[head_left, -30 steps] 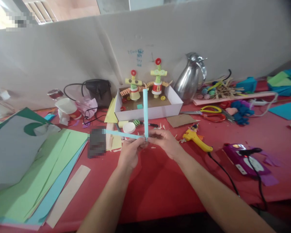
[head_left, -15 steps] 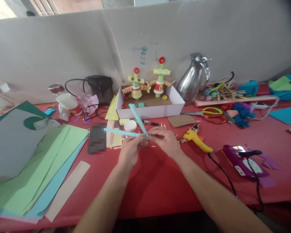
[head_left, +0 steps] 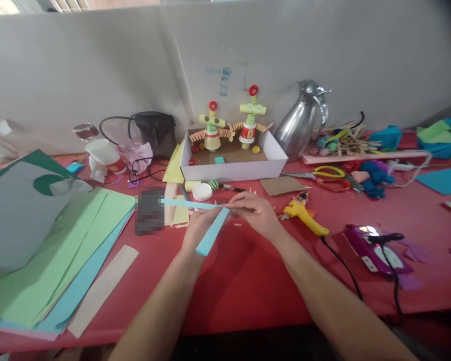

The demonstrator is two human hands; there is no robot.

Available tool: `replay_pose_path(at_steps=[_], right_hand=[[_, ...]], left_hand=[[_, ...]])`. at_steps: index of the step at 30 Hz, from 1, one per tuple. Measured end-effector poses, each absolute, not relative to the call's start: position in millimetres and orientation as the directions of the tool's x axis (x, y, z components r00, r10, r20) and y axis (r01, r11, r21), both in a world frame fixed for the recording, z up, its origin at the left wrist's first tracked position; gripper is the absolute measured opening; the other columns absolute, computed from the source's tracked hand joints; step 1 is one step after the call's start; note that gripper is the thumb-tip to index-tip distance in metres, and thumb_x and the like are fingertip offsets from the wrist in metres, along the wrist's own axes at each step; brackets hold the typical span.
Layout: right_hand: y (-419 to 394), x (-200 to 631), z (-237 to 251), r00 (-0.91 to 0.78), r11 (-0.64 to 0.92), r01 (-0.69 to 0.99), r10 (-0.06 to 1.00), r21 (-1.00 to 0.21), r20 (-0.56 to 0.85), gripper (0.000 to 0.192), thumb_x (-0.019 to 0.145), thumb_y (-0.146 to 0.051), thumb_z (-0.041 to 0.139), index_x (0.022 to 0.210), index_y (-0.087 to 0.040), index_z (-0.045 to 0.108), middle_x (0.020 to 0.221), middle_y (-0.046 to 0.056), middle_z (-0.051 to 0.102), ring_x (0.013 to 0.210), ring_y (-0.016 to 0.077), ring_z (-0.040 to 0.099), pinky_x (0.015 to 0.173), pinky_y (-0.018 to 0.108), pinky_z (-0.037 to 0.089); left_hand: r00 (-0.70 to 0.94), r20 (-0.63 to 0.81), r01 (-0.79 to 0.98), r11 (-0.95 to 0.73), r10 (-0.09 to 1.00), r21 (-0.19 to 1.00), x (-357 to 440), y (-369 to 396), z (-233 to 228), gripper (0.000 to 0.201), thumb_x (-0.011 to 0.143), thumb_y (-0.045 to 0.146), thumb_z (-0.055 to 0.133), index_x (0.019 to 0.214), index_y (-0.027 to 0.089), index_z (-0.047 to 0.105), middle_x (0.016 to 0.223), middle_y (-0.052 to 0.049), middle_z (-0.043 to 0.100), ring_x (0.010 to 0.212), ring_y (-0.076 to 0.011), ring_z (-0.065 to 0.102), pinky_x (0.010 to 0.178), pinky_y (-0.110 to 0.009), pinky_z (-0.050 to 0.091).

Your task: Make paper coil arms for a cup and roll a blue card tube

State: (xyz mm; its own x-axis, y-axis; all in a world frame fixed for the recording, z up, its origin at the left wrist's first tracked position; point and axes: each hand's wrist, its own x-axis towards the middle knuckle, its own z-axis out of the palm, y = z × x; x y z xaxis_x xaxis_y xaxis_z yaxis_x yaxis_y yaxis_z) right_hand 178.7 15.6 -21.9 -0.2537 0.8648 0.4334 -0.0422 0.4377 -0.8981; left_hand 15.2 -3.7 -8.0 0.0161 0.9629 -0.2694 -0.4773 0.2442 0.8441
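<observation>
Two light-blue paper strips [head_left: 213, 232] meet at one end, pinched between both my hands above the red table. One strip's free end points left; the other hangs down toward me across my left hand [head_left: 200, 228]. My left hand is closed on the joined end from the left. From the right, the fingers of my right hand [head_left: 253, 213] grip the same spot, partly hiding the join. Just beyond my hands are a white paper cup [head_left: 202, 191], a pen [head_left: 231, 188] and small paper scraps.
A white box [head_left: 233, 170] with two paper figures stands at the back, beside a steel jug [head_left: 302, 118]. At right lie a yellow glue gun [head_left: 306, 218], scissors [head_left: 328, 178] and a purple device [head_left: 376, 253] with a cable. Coloured paper sheets [head_left: 60, 250] cover the left side.
The strip that stood up away from me has swung over and now hangs toward me across my left hand. The other strip still points left. Both hands stay at the join.
</observation>
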Motion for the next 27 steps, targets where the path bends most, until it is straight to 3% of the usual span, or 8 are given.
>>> replay_pose_path(at_steps=[12, 19, 24, 27], right_hand=[[14, 186, -23, -0.293, 0.505, -0.035, 0.82, -0.863, 0.492, 0.018, 0.092, -0.034, 0.062, 0.1, -0.035, 0.078, 0.1, 0.003, 0.064, 0.08, 0.0142, 0.067, 0.075, 0.033, 0.062], [14, 189, -21, -0.291, 0.527, -0.016, 0.811, -0.85, 0.508, 0.019, 0.093, -0.031, 0.061, 0.102, -0.036, 0.077, 0.1, 0.001, 0.064, 0.073, 0.0114, 0.066, 0.073, 0.032, 0.061], [8, 185, -9, -0.26, 0.425, -0.065, 0.866, -0.903, 0.427, 0.016, 0.087, -0.034, 0.069, 0.1, -0.034, 0.077, 0.103, 0.002, 0.066, 0.083, 0.0151, 0.067, 0.077, 0.034, 0.06], [2, 176, -3, -0.2, 0.27, -0.166, 0.933, -0.949, 0.3, 0.035, 0.076, -0.036, 0.079, 0.11, -0.03, 0.073, 0.105, 0.003, 0.068, 0.095, 0.019, 0.065, 0.081, 0.035, 0.059]], left_hand=[[0.048, -0.3, -0.491, 0.284, 0.953, 0.824, 18, -4, 2, 0.013, 0.064, 0.021, 0.08, 0.066, 0.01, 0.074, 0.061, -0.005, 0.07, 0.058, -0.011, 0.064, 0.06, -0.02, 0.051], [0.155, -0.19, -0.425, 0.239, 0.969, 0.873, 17, -5, 1, 0.016, 0.064, 0.021, 0.084, 0.076, 0.011, 0.078, 0.074, -0.008, 0.076, 0.072, -0.0165, 0.07, 0.078, -0.026, 0.054], [0.086, -0.152, -0.35, 0.173, 0.985, 0.921, 14, -5, 2, 0.013, 0.062, 0.021, 0.085, 0.071, 0.015, 0.078, 0.073, -0.005, 0.076, 0.067, -0.0136, 0.068, 0.066, -0.023, 0.053], [0.017, -0.051, -0.338, 0.054, 0.999, 0.939, 14, -6, 5, 0.019, 0.063, 0.022, 0.085, 0.08, 0.017, 0.079, 0.083, -0.006, 0.078, 0.078, -0.0154, 0.07, 0.073, -0.024, 0.054]])
